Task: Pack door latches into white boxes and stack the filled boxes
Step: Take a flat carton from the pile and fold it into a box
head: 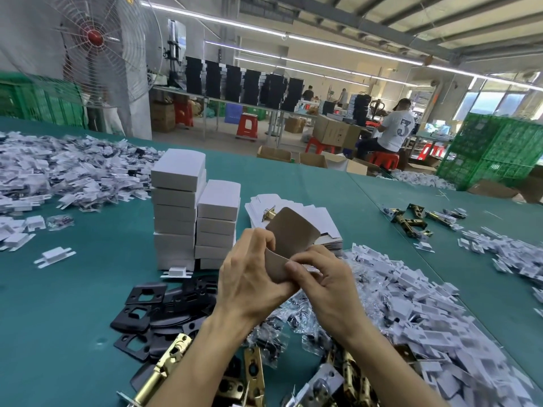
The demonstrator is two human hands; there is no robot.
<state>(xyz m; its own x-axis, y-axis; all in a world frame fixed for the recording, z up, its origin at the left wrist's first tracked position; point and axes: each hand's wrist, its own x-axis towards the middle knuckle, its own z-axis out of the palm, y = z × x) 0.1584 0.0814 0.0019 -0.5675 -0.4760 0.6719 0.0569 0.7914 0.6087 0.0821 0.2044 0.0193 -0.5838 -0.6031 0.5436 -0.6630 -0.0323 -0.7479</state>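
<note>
Fingers (260, 239) of the left hand (252, 277) and right hand (329, 292) are curled and pinched on a half-folded box (291, 233), held between both hands above the green tabletop (73, 304). Its long axis runs up and away from the person, and its round-cornered flap stands above the fingertips with the dull brown inner face showing. Beyond and to the left, two stacks of closed white boxes (176, 212) stand side by side. Behind the flap lies a pile of flat card blanks (320, 214) with a single brass latch (269, 213) on it. Flat black plates (164, 315) and shiny loose latches (169, 365) lie by the wrists.
</note>
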